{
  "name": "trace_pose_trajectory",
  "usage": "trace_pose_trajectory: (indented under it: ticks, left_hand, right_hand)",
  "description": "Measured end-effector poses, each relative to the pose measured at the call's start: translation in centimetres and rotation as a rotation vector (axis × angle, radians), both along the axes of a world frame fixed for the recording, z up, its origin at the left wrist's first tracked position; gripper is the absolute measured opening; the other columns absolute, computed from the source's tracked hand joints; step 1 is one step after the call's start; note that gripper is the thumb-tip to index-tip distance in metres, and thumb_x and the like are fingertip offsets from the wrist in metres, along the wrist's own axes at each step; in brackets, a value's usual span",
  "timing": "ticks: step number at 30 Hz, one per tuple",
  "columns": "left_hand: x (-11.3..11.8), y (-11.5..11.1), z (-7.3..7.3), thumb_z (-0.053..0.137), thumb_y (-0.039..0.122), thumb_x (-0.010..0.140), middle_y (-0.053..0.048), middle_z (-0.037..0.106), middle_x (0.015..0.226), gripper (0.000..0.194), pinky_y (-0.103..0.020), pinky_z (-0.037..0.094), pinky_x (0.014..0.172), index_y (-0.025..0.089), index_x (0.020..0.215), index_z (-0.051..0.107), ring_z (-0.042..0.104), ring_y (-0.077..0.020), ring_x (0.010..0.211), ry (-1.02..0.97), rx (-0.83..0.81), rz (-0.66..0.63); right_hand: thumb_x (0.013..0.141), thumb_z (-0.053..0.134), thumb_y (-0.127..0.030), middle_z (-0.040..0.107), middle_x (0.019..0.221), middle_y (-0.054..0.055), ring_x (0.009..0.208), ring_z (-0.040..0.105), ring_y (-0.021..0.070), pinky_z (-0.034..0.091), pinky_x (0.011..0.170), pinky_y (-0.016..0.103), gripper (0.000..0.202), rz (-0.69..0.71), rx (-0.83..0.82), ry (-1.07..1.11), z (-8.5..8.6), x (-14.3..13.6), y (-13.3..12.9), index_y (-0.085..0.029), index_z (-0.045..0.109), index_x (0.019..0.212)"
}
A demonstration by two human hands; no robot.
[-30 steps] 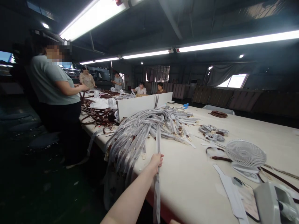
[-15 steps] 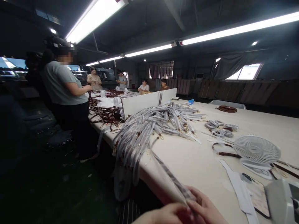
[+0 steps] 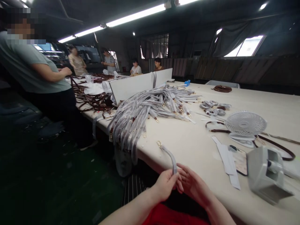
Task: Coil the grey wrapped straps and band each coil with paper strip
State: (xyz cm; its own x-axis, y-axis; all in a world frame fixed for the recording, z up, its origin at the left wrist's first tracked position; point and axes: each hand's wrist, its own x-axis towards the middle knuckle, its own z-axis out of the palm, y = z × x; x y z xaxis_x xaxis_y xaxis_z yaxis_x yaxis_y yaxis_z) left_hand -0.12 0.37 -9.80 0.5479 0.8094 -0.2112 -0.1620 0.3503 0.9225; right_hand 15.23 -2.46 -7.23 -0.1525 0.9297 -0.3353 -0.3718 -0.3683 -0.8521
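A strap wrapped in grey plastic (image 3: 172,157), with a gold clasp at its far end, lies partly on the table and curves up to my hands. My left hand (image 3: 165,184) is closed on the strap, thumb pressed over it at the table's front edge. Right beside it, my right hand (image 3: 193,182) has its fingers stretched out, palm turned toward the left hand and the strap. What lies between the two palms is partly hidden. Ahead, a large heap of similar wrapped straps (image 3: 138,107) with brown ends and gold clasps hangs over the table edge.
On the right stand a tape dispenser (image 3: 267,175), a phone (image 3: 241,161), white paper strips (image 3: 225,156) and a white fan (image 3: 246,123). Coiled wrapped straps (image 3: 214,107) lie beyond. A white divider board (image 3: 140,82) crosses the table. A co-worker (image 3: 39,68) stands left; several others are behind.
Much less of the strap stretches out ahead of my hands, and its clasp end is now close by. My right hand's fingers have straightened. The view has shifted, showing more of my forearms.
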Motion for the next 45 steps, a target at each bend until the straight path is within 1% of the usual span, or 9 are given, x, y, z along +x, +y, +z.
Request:
trace_pose_trajectory:
  ticks: [5, 8, 11, 18, 24, 29, 34, 42, 45]
  left_hand:
    - [-0.2, -3.6, -2.9, 0.064, 0.041, 0.08, -0.009, 0.072, 0.094, 0.029, -0.037, 0.049, 0.085, 0.016, 0.095, 0.066, 0.065, -0.0217, 0.088, 0.255, 0.221, -0.295]
    - [-1.7, -1.1, -2.5, 0.074, 0.033, 0.067, -0.012, 0.068, 0.113, 0.052, -0.035, 0.05, 0.089, 0.017, 0.114, 0.06, 0.064, -0.0233, 0.102, 0.086, -0.1, -0.22]
    - [-2.8, 1.8, -0.7, 0.059, 0.054, 0.078, -0.011, 0.071, 0.099, 0.052, -0.027, 0.053, 0.07, 0.015, 0.112, 0.059, 0.068, -0.0171, 0.082, -0.096, -0.332, -0.126]
    - [-3.7, 3.5, 2.7, 0.073, 0.053, 0.072, 0.009, 0.043, 0.043, 0.042, -0.018, 0.018, 0.035, 0.013, 0.072, 0.061, 0.029, -0.0026, 0.034, 0.054, -0.119, -0.212]
    - [-5.6, 4.8, 3.2, 0.072, 0.053, 0.073, 0.002, 0.06, 0.056, 0.041, -0.018, 0.024, 0.036, 0.013, 0.072, 0.062, 0.037, -0.0029, 0.037, 0.08, -0.073, -0.219]
    - [-5.8, 4.7, 3.9, 0.059, 0.064, 0.08, -0.007, 0.069, 0.065, 0.052, -0.026, 0.048, 0.056, 0.013, 0.083, 0.07, 0.065, -0.0167, 0.059, 0.139, -0.126, -0.808]
    - [-5.2, 4.1, 3.8, 0.064, 0.055, 0.082, 0.005, 0.045, 0.04, 0.041, -0.023, 0.037, 0.045, 0.015, 0.071, 0.064, 0.041, -0.0093, 0.038, 0.005, -0.22, -0.855]
    - [-4.9, 4.7, 1.3, 0.037, 0.071, 0.086, -0.006, 0.063, 0.057, 0.071, -0.031, 0.045, 0.052, 0.008, 0.091, 0.07, 0.058, -0.019, 0.05, 0.062, -0.368, -0.913]
    - [-4.8, 4.0, 0.6, 0.053, 0.06, 0.085, 0.001, 0.051, 0.046, 0.052, -0.027, 0.037, 0.046, 0.01, 0.084, 0.068, 0.048, -0.0151, 0.043, -0.027, -0.483, -0.915]
  right_hand:
    - [0.084, 0.069, -0.046, 0.053, 0.055, -0.008, 0.039, 0.039, 0.0045, 0.035, 0.043, 0.018, 0.037, -0.086, -0.052, 0.098, -0.7, 0.8, 0.4, -0.018, 0.064, 0.108]
    - [0.087, 0.063, -0.053, 0.035, 0.043, -0.012, 0.035, 0.023, 0.0042, 0.023, 0.039, 0.019, 0.041, 0.023, 0.003, 0.007, -1.3, 1.6, -1.2, -0.015, 0.066, 0.103]
    - [0.089, 0.058, -0.056, 0.032, 0.04, -0.012, 0.038, 0.022, 0.0056, 0.017, 0.041, 0.021, 0.044, 0.189, 0.008, -0.091, -1.1, 2.7, -2.7, -0.014, 0.067, 0.099]
    - [0.091, 0.056, -0.055, 0.031, 0.045, -0.01, 0.043, 0.021, 0.0067, 0.011, 0.044, 0.025, 0.044, 0.43, 0.004, -0.279, -0.3, 4.9, -4.1, -0.014, 0.068, 0.1]
    - [0.087, 0.06, -0.056, 0.043, 0.052, -0.006, 0.048, 0.031, 0.0088, 0.024, 0.046, 0.023, 0.042, 0.407, 0.0, -0.368, 0.7, 6.9, -4.9, -0.016, 0.07, 0.096]
    - [0.083, 0.065, -0.055, 0.063, 0.067, 0.002, 0.06, 0.052, 0.0153, 0.044, 0.058, 0.027, 0.041, 0.421, 0.023, -0.392, 1.9, 7.4, -4.7, -0.015, 0.072, 0.082]
    - [0.08, 0.068, -0.052, 0.07, 0.08, 0.004, 0.075, 0.065, 0.0224, 0.053, 0.07, 0.031, 0.036, 0.351, 0.077, -0.404, 2.6, 7.0, -3.9, -0.016, 0.072, 0.087]
    - [0.094, 0.047, -0.037, 0.077, 0.091, 0.004, 0.081, 0.07, 0.0233, 0.054, 0.072, 0.032, 0.028, 0.159, 0.54, -1.277, 0.9, 6.8, -3.6, -0.025, 0.073, 0.099]
    - [0.097, 0.043, -0.031, 0.078, 0.093, 0.006, 0.078, 0.071, 0.0232, 0.052, 0.068, 0.033, 0.031, -0.027, 0.809, -1.557, -0.3, 7.4, -4.0, -0.026, 0.072, 0.105]
